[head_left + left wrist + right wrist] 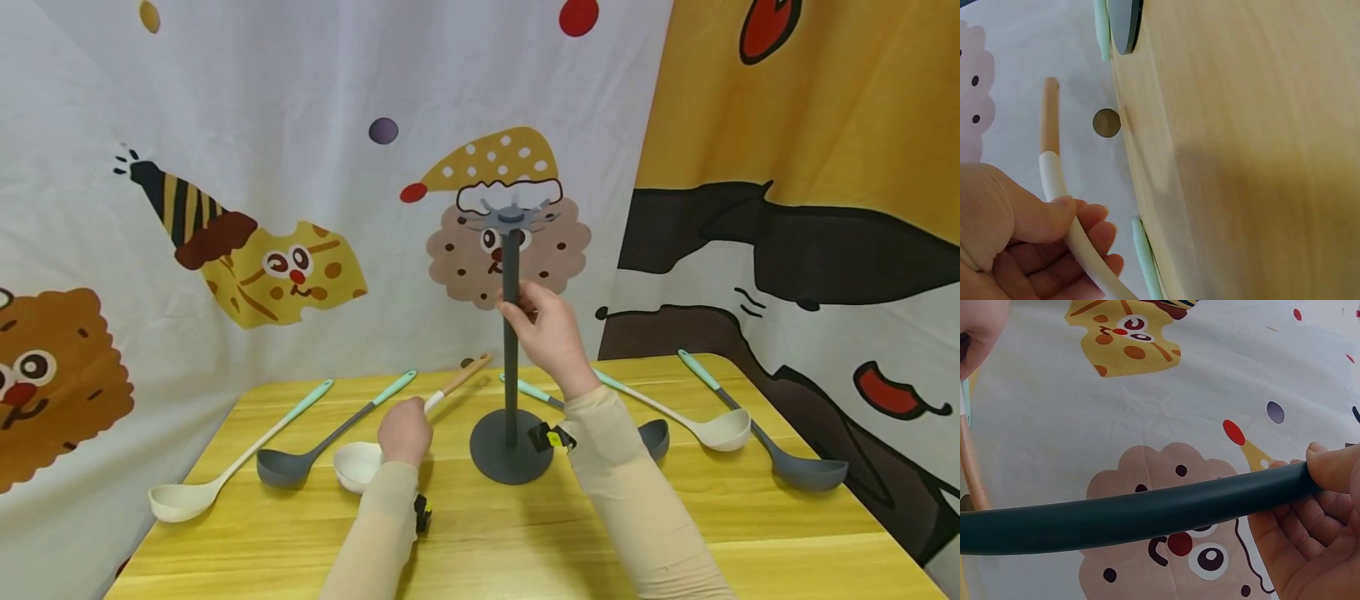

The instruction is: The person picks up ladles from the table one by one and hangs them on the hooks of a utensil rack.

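Observation:
My left hand (406, 430) grips the white shaft of a ladle (356, 467) with a wooden handle end. In the left wrist view, thumb and fingers wrap the white shaft just below the wooden handle (1050, 119). The ladle's white bowl is partly hidden behind the hand. My right hand (551, 333) holds the upright pole of a dark grey utensil stand (511, 358), between thumb and fingers, below the ring of hooks at its top. No utensil hangs on those hooks. In the right wrist view, the pole (1141, 522) lies across the frame.
To the left lie a cream ladle (182, 502) and a grey ladle (283, 468), both with mint handles. At the right are a second cream ladle (726, 431), a grey ladle (810, 472) and another grey ladle (656, 438) partly behind my right forearm. A printed curtain (420, 333) hangs behind the wooden table (480, 542).

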`<state>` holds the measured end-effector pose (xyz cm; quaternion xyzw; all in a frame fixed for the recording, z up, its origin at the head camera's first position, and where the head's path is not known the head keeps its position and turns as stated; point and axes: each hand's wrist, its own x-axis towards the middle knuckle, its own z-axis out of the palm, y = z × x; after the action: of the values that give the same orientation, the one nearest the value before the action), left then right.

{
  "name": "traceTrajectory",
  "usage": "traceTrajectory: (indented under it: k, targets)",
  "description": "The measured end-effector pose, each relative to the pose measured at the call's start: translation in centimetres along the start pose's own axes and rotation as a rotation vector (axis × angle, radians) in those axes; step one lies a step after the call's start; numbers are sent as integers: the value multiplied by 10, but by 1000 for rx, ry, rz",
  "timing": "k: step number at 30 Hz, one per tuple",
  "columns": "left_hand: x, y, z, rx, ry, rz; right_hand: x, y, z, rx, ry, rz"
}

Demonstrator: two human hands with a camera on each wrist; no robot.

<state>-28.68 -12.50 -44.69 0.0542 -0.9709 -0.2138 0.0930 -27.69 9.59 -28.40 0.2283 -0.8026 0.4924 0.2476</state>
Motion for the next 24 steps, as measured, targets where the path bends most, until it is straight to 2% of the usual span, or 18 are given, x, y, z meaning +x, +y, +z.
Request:
traceTrajectory:
  k: [8, 17, 24]
  targets:
    - [-4, 0, -7, -17, 41, 55, 0, 0, 0, -6, 4, -2]
    - [-9, 5, -16, -109, 131, 106, 0, 0, 1, -8, 10, -5]
    - [-12, 11, -28, -189, 166, 120, 0, 1, 1, -10, 8, 7]
